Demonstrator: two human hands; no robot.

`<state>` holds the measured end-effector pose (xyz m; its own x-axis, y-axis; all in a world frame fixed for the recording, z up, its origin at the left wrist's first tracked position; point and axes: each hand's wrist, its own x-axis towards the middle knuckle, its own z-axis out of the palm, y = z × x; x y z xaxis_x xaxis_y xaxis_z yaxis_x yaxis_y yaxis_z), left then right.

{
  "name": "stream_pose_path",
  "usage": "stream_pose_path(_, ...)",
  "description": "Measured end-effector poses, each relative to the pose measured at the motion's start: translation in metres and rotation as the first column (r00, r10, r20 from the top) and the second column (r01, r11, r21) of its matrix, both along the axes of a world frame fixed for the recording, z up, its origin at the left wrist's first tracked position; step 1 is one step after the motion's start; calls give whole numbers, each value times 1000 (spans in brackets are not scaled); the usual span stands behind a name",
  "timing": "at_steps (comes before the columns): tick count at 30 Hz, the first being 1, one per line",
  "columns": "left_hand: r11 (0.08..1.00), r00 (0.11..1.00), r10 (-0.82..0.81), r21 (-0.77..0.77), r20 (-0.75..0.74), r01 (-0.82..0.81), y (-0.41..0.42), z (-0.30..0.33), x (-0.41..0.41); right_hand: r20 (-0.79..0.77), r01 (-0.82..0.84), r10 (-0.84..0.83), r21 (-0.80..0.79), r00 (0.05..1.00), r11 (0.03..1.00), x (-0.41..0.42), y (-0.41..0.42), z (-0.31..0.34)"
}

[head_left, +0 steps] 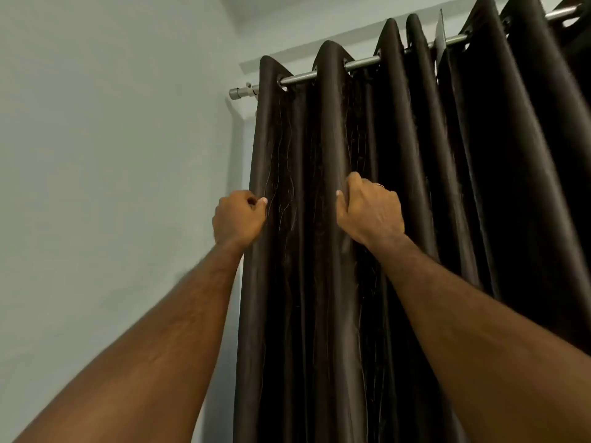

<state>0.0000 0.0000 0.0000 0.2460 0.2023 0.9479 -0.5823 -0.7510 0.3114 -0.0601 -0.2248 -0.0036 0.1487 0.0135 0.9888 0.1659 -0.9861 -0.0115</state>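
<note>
**While Two Hands Hold One Curtain: Position and Count**

As seen from below in the head view, one dark brown curtain (415, 187) hangs from one metal rod (300, 78) high on the wall (96, 155). It fills the middle and right of the picture.

1. Hands: two, both raised on bare forearms, both on the curtain at about the same height.
2. Left hand (238, 219): its fingers are curled and its thumb is pressed against them. It pinches the outer left edge of the curtain at the first fold.
3. Right hand (371, 212): its thumb lies on the left of the second fold and its fingers curl round the right of it, so the hand grips that fold. One ring (380, 186) shows on a finger.
4. Folds: one recessed pleat lies between the two hands. Four fold crests stand above the rod to the left of one pale gap (441, 36). More folds continue to the right of the gap, and their number cannot be told because the picture cuts them off.
5. Rod: one end cap (238, 92) projects past the left edge of the curtain. The rod passes through eyelets near the top of the fabric.
6. Loose threads hang down the recessed pleats, too fine to count.
</note>
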Motion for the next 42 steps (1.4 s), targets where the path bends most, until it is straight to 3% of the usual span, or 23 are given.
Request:
stream_pose_path(4,985,995,-5,-174,-101,-13,7,4,20,44,30,-29,-5,999,1000,24,0,7)
stream_pose_path(6,980,988,-18,-197,-151,-12,5,10,28,36,13,-13,9,999,1000,35,-2,15)
stream_pose_path(18,967,990,-65,-252,-125,31,-30,99,60,-19,-213,219,165,976,963,67,-12,83)
stream_pose_path(31,949,979,-184,-243,88,200,-20,129,105,-60,-188,211,269,976,945,88,4,122)
stream_pose_path(37,950,951,-267,-121,154,287,-10,123,121,155,-278,237,365,959,889,116,34,113)
stream_pose_path(39,946,948,-286,-114,137,302,-2,125,127,69,-357,360,395,931,847,125,64,119)
stream_pose_path(42,945,947,-308,-86,89,315,10,132,135,-155,-522,562,236,812,820,137,107,137)
